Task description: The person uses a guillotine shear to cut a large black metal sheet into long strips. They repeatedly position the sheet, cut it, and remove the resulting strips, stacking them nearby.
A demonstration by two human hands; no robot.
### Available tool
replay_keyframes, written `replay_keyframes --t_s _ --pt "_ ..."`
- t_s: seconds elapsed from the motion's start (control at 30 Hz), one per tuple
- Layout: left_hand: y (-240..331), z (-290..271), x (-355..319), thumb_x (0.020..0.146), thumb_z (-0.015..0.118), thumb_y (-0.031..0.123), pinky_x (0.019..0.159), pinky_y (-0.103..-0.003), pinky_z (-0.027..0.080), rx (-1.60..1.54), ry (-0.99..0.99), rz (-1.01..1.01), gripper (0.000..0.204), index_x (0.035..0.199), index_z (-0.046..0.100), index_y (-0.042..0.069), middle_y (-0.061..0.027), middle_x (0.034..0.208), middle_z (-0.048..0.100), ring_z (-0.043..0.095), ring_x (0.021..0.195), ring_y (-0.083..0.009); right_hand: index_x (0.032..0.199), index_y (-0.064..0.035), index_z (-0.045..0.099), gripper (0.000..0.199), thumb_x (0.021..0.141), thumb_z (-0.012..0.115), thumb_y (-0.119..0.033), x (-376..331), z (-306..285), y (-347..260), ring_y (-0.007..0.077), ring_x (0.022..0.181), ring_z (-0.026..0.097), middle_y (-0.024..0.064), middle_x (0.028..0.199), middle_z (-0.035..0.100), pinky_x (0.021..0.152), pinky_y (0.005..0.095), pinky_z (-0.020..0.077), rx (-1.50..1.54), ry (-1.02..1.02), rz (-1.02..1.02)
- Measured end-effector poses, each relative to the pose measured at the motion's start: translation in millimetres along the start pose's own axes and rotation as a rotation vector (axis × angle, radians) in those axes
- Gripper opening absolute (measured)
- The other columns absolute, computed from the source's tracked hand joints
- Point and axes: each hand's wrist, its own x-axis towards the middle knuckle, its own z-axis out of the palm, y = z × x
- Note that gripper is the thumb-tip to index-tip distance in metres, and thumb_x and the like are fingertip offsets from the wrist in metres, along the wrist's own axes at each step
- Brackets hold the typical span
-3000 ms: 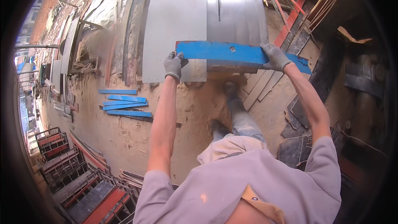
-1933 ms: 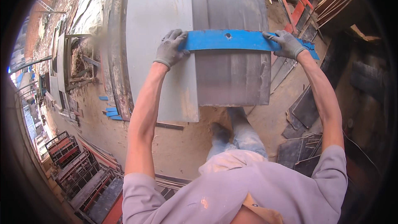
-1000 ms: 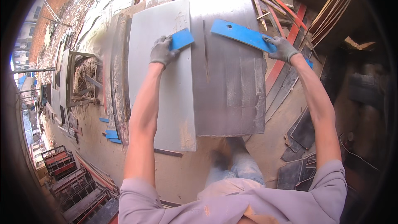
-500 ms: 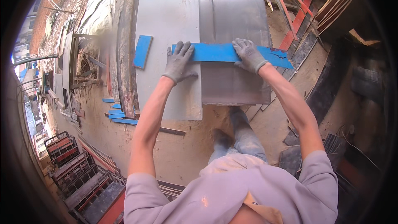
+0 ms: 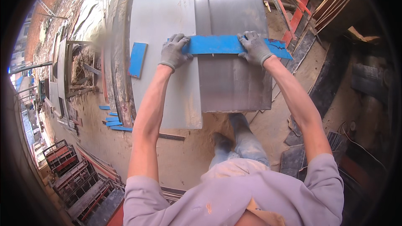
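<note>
Blue board (image 5: 215, 44), one, square across dark table (image 5: 234, 81) and grey sheet (image 5: 165, 14), pinched between thumb and fingers of left hand (image 5: 175, 52) near one end and right hand (image 5: 254, 48) farther along. Short blue piece (image 5: 137, 60), just released, loose at grey sheet's left edge: apparently set aside, leaving both grips for the longer board. Against a second ago: blue board straightened from a slant, left hand newly on it.

Blue board (image 5: 215, 44), right end ragged
</note>
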Motion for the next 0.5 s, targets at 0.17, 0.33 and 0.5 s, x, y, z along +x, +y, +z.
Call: replay_keyframes --t_s 0.17,0.33,0.5 --pt "-8 0 25 0.062 0.083 0.021 0.098 -0.040 0.048 0.010 -0.031 -0.030 0.059 0.118 0.066 0.015 -0.0051 0.132 0.057 0.054 0.122 -0.0273 0.133 -0.0047 0.054 0.071 0.073 0.079 -0.035 25 -5 12 0.0350 0.113 0.049 0.0164 0.118 0.053 0.100 0.0438 0.0397 -0.050 -0.074 0.037" --pt "-16 1 45 0.062 0.083 0.021 0.099 -0.039 0.048 0.002 0.000 -0.024 0.060 0.120 0.066 0.015 -0.0053 0.132 0.058 0.054 0.122 -0.0272 0.135 -0.0055 0.054 0.072 0.074 0.079 -0.034 45 -3 27 0.0343 0.118 0.048 0.0168 0.123 0.053 0.102 0.0431 0.0397 -0.074 -0.078 0.051" --pt "-35 5 85 0.068 0.081 0.026 0.102 -0.041 0.045 0.015 0.036 -0.114 0.058 0.123 0.064 0.016 -0.0062 0.134 0.056 0.051 0.125 -0.0276 0.135 -0.0036 0.053 0.072 0.075 0.079 -0.033 85 -13 41 0.0344 0.120 0.047 0.0180 0.126 0.053 0.103 0.0434 0.0391 -0.100 -0.133 0.140"
